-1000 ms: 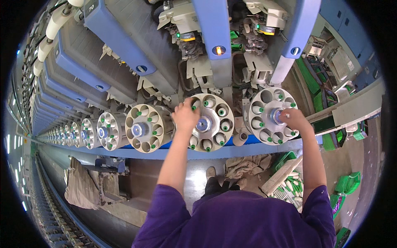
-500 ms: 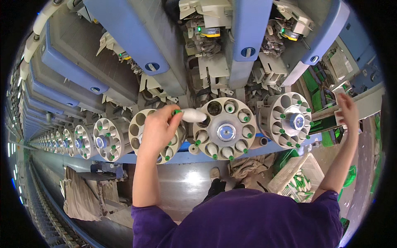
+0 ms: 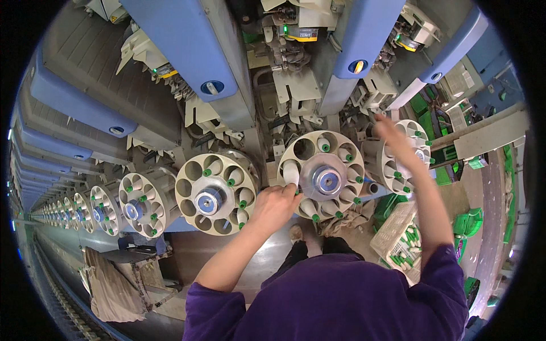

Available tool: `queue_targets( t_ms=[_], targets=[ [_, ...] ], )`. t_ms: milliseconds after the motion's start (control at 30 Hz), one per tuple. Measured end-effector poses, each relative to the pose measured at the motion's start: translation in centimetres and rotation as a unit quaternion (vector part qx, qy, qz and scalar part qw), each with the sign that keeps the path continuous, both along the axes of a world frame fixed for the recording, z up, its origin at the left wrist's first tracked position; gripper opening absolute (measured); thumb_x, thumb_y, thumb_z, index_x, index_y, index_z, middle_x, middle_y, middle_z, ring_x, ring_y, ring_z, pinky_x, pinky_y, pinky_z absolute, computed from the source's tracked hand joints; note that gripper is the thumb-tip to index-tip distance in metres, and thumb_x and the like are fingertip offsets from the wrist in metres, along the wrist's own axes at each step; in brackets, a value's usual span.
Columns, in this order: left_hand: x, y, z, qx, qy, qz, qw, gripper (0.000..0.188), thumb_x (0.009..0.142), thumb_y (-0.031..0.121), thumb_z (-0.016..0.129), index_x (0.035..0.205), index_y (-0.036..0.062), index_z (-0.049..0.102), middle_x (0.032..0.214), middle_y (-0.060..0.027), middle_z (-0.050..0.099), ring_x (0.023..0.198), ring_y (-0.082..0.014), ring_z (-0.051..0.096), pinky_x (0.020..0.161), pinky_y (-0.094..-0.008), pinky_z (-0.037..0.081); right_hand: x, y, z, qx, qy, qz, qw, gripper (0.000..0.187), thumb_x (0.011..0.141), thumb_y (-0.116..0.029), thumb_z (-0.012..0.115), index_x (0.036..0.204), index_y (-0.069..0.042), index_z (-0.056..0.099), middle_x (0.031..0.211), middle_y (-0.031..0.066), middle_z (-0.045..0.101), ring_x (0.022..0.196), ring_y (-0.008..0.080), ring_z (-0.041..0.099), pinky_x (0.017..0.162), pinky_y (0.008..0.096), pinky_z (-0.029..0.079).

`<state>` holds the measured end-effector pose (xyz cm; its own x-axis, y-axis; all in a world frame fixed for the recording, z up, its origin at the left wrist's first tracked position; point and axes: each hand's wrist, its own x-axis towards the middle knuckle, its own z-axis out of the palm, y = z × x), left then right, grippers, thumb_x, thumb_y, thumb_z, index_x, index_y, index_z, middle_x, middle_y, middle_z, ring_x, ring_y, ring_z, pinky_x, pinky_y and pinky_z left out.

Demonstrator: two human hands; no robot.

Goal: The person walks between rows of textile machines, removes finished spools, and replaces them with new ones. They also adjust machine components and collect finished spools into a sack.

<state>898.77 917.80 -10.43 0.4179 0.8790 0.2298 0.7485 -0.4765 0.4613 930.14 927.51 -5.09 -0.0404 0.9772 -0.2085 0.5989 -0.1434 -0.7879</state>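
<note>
My left hand has its fingers closed round the green tip of a white yarn bobbin, which sits in a left-hand pocket of the middle round magazine. Several other bobbins stick out of that magazine, green tips outward; its upper-left pocket holds none. My right hand is smeared by motion in front of the right magazine, and its finger position is unclear. My right forearm hides part of that magazine. Left of my left hand stands another magazine, with bobbins in some pockets.
A cream basket of green-tipped bobbins stands low at the right. More magazines run in a row toward the far left. Blue machine panels rise behind them. Brown cloth hangs over a cart at lower left.
My left hand has moved right and down; the bobbin it held outside the middle magazine now appears in its left pocket. My right hand has swung leftward toward the right magazine. The view has shifted.
</note>
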Motion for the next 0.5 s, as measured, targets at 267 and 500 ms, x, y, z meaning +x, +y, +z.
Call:
queue_targets(
  t_ms=[267, 500],
  targets=[
    [-0.8, 1.4, 2.1, -0.058, -0.055, 0.09, 0.993, 0.02, 0.08, 0.021, 0.067, 0.087, 0.0027, 0.063, 0.07, -0.0165, 0.063, 0.064, -0.0332, 0.062, 0.058, -0.0398, 0.049, -5.8, 3.6, -10.9, -0.035, -0.022, 0.107, 0.993, 0.074, 0.087, -0.06, 0.042, 0.129, 0.001, 0.045, 0.128, 0.023, 0.049, 0.116, 0.0355, 0.049, 0.098, 0.0383, 0.037],
    [1.5, 4.0, 1.6, -0.103, -0.001, 0.103, 0.989, 0.02, 0.079, 0.02, 0.067, 0.088, 0.0025, 0.064, 0.065, -0.0181, 0.061, 0.063, -0.0359, 0.062, 0.058, -0.0423, 0.049, -4.5, 3.0, -9.5, -0.155, 0.094, 0.087, 0.98, 0.063, 0.093, -0.048, 0.043, 0.137, -0.003, 0.037, 0.137, 0.0196, 0.042, 0.126, 0.0327, 0.041, 0.103, 0.0384, 0.033]
  ],
)
